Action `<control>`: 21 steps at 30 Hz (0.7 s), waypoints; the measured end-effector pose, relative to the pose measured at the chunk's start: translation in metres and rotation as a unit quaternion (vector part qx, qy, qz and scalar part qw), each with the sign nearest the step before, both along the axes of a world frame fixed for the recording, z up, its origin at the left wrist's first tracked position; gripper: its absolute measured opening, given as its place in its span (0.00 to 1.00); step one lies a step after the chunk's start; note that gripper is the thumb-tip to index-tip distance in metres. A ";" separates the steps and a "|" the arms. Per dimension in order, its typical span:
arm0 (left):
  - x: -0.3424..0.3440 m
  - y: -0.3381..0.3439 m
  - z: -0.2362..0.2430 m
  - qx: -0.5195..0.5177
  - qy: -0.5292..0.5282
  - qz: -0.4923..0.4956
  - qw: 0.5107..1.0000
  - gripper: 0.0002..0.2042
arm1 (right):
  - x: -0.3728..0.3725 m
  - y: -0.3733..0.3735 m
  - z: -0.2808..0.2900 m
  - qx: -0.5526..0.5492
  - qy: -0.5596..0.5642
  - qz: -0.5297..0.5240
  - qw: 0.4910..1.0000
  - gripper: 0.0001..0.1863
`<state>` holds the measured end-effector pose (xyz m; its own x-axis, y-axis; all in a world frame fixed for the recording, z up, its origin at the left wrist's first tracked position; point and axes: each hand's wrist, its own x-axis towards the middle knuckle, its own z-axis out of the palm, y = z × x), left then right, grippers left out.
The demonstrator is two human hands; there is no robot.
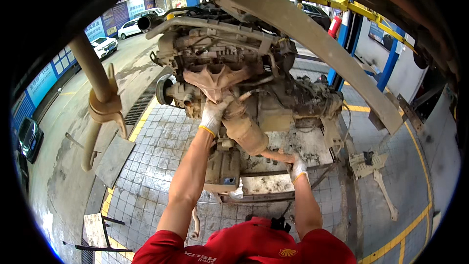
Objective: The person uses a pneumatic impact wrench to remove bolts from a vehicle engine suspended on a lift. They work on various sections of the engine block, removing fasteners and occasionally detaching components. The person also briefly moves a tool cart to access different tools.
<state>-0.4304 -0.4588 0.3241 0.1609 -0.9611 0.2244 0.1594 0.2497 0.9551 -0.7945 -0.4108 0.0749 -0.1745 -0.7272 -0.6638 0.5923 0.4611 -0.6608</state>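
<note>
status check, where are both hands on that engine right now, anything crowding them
Left hand gloved, gripping the rusty exhaust manifold at its outlet. Right hand gloved, closed on the exhaust pipe below the catalytic converter. Engine and gearbox crowd close.

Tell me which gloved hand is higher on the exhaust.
The left hand, gripping just under the rusty manifold; the right hand holds the pipe's lower end.

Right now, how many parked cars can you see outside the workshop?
4: two white cars at upper left, a dark car at the far left edge, another dark one behind the engine. Others may be hidden.
</note>
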 end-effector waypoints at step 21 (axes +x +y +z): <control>0.004 0.189 -0.042 -0.077 -0.022 -0.144 0.986 0.18 | -0.032 0.203 -0.022 -0.148 -0.043 -0.158 0.975 0.20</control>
<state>-0.4261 -0.2699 0.2816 -0.1277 -0.9195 0.3717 0.2048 0.3423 0.9170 -0.8268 -0.2078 0.0531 -0.3730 -0.8088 -0.4546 0.7335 0.0430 -0.6783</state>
